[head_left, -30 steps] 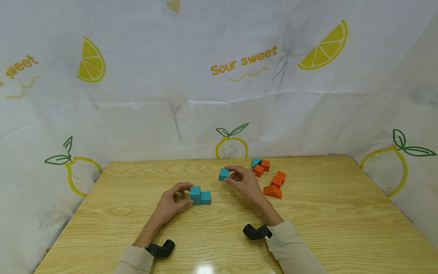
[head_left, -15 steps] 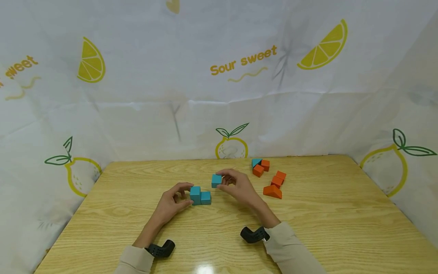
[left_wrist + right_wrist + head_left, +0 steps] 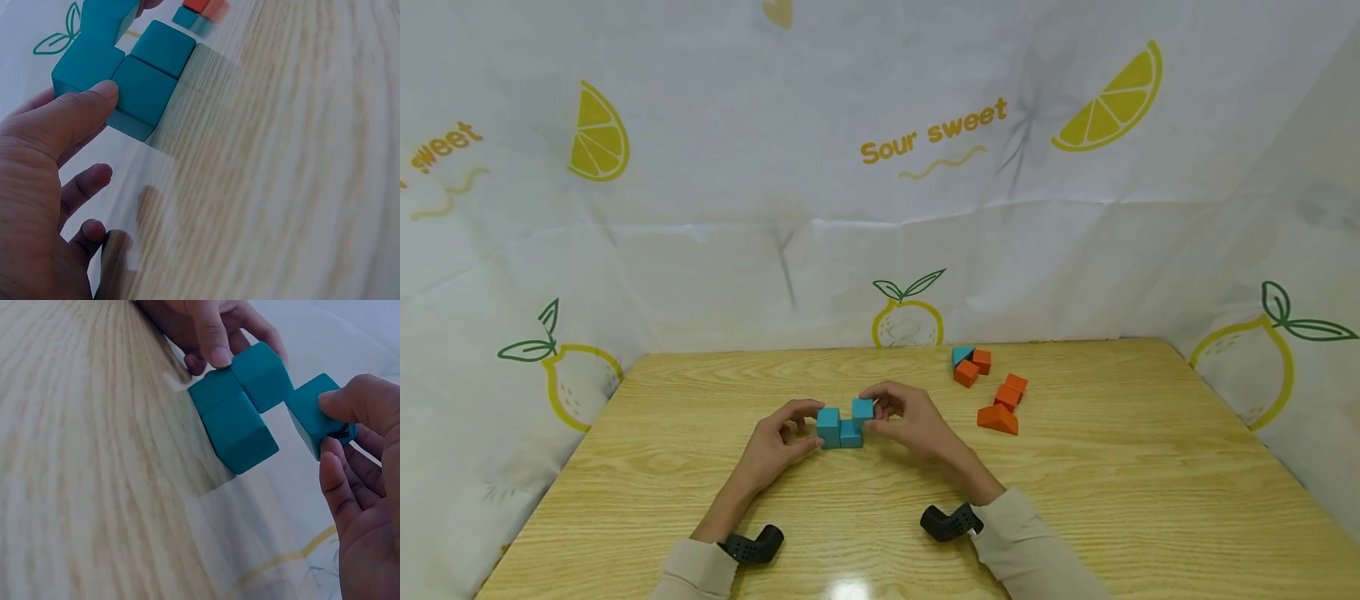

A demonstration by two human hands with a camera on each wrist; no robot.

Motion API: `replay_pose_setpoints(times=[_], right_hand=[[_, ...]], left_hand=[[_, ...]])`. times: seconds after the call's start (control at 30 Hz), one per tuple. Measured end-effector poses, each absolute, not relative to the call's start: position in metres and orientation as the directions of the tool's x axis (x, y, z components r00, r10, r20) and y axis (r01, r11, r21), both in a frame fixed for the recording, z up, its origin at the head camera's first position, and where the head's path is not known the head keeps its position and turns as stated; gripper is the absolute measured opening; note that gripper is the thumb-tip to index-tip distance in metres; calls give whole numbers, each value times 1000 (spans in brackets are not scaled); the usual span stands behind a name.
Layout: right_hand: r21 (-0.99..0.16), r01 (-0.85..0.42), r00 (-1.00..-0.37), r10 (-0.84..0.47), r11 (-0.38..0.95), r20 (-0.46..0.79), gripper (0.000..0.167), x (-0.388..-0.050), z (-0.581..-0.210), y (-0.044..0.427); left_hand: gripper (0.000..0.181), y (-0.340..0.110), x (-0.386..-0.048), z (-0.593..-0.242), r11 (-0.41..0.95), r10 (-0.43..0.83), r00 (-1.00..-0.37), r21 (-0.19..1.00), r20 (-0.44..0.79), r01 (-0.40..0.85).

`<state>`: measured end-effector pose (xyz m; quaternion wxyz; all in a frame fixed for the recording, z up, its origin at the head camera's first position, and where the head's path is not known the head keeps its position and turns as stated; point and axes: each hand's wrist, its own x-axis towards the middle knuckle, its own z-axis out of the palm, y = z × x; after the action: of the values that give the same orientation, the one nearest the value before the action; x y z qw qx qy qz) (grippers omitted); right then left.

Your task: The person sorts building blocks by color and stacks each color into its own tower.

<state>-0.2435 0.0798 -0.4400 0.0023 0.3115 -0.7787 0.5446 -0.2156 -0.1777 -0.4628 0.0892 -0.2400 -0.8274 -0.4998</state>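
Two blue cubes are stacked at the left, the upper cube [image 3: 828, 419] over a lower one, and a single blue cube [image 3: 851, 434] stands against their right side. My left hand [image 3: 778, 446] pinches the stack between thumb and fingers; in the left wrist view the thumb lies across the seam of its two cubes. My right hand [image 3: 913, 423] pinches another blue cube [image 3: 862, 412] by its right side. The right wrist view shows this held cube [image 3: 315, 412] raised above the level of the single cube [image 3: 240, 434], apart from it and close to the stack's upper cube [image 3: 262, 376].
Right of my right hand, a blue triangular block [image 3: 961, 356] lies with two orange cubes [image 3: 966, 372] near the table's back edge. Closer in are more orange cubes [image 3: 1007, 397] and an orange triangular block [image 3: 997, 419]. A printed cloth [image 3: 737, 283] hangs behind the table.
My right hand has moved left and nearer with its blue cube, from the open table behind to just above the single cube. My left hand and the stack have stayed put.
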Motion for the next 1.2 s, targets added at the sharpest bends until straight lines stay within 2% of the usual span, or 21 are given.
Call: replay_pose_setpoints(times=[0.17,0.4,0.53,0.87,1.2], right_hand=[[-833,-505,-795,-497,227,346,34,-243,-443,77],[-819,-530,-777,-512,220,365,36,-239,-441,72],[-813,-543,-769,-513,211,381,36,-243,-448,72],[-815,-540,-770,-516,211,377,38,-245,-454,70],[-815,-536,-771,-519,217,369,40,-242,-451,68]], left_hand=[[46,-182,-220,-471,381,320,-855,770,409,511],[45,-173,-203,-444,388,328,-856,769,400,508],[45,-172,-203,-443,396,324,-853,760,409,515],[49,-181,-220,-472,399,313,-860,766,403,504],[45,-183,-222,-476,382,326,-840,753,433,536]])
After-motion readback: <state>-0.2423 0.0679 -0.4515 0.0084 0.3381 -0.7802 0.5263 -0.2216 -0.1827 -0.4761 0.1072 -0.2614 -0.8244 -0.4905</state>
